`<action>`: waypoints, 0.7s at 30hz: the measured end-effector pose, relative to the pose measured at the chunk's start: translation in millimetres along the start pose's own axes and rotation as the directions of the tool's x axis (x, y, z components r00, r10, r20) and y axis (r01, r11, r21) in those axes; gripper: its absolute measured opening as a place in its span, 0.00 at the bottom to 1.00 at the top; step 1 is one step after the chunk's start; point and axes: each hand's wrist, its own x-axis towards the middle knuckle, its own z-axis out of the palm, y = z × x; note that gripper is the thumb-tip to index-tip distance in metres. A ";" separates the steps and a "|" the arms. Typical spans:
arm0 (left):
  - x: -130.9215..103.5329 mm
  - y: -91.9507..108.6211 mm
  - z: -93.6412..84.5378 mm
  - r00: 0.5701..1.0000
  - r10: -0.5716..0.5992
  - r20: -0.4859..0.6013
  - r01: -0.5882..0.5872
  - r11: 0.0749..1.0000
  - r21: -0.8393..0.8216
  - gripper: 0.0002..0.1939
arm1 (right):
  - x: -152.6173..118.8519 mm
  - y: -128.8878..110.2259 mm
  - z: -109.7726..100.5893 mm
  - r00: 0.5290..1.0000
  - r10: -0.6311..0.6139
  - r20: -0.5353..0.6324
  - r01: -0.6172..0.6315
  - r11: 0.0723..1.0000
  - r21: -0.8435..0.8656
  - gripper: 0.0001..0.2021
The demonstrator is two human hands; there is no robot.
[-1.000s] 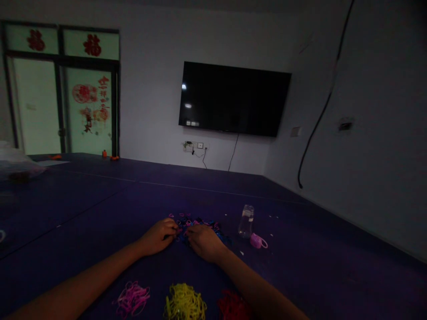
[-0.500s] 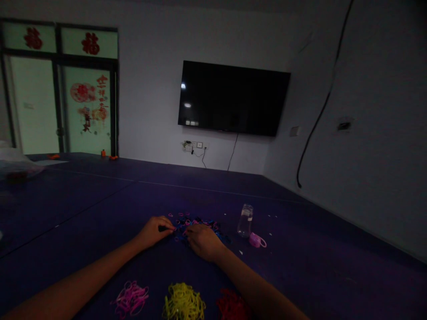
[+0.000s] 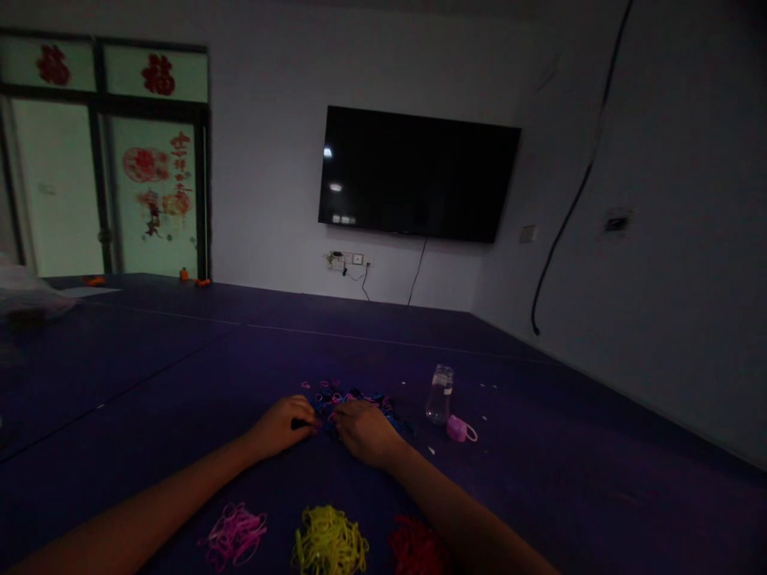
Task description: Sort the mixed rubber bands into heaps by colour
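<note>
A mixed pile of small rubber bands, mostly blue with some pink, lies on the dark purple table. At its left edge my left hand has thumb and fingertips pinched together, with a bit of pink rubber band showing at the tips. My right hand rests palm down on the near side of the pile, fingers curled in among the bands; what they grip is hidden. Closer to me are three sorted heaps: pink rubber bands, yellow rubber bands and red rubber bands, the red ones partly behind my right forearm.
Right of the pile stands a clear bottle, its pink cap with a loop beside it. White scraps dot the table. A plastic bag sits at far left, small orange objects at the back edge.
My left hand has drawn slightly down toward me at the pile's left edge, its fingertips now lower. My right hand stays almost where it was. The view has shifted a little.
</note>
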 end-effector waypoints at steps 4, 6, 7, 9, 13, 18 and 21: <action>-0.1 0.6 1.4 0.998 0.056 -0.005 -0.055 0.996 0.070 0.09 | -0.1 -0.4 -1.7 1.000 -0.007 0.006 0.007 1.000 -0.002 0.10; -0.2 2.9 1.6 0.996 0.086 0.011 -0.087 0.990 0.109 0.10 | -0.4 -0.5 -2.3 1.000 -0.006 0.009 0.006 1.000 0.003 0.10; -0.3 4.5 1.4 0.995 0.101 0.021 -0.103 0.986 0.128 0.10 | -0.4 -0.6 -2.6 1.000 -0.004 0.010 0.004 1.000 0.006 0.10; -0.3 8.1 0.7 0.990 0.132 0.050 -0.138 0.977 0.164 0.10 | -0.5 -1.0 -3.2 1.000 0.005 0.013 -0.005 1.000 0.011 0.10; 0.9 14.0 -1.6 0.976 0.183 0.121 -0.204 0.959 0.194 0.12 | -0.1 -2.0 -4.1 1.000 0.016 0.016 -0.016 1.000 0.008 0.10; 3.0 15.2 -3.3 0.972 0.162 0.173 -0.192 0.966 0.174 0.13 | 0.5 -1.8 -2.9 1.000 0.000 -0.001 0.000 1.000 0.004 0.10; 3.8 14.3 -2.2 0.975 0.134 0.177 -0.164 0.972 0.169 0.13 | 0.6 -1.4 -1.7 1.000 -0.005 -0.008 0.005 1.000 0.004 0.10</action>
